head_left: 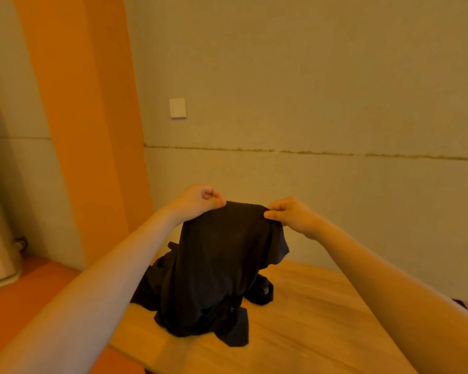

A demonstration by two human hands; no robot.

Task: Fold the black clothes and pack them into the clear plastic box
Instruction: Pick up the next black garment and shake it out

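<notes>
Hands hold a black garment (222, 265) up by its top edge: left hand (200, 198) pinches one corner, right hand (289, 215) pinches the other. Below them the cloth hangs onto a black pile (260, 291) on the table (308, 319).

Left arm: bare, stretched forward and up from the lower left.
Left hand (200, 198): raised, fingers curled, pinching a top edge of cloth.
Right arm: bare, reaching in from the lower right.
Right hand (292, 215): level with the left, thumb and fingers pinching the same edge.
</notes>
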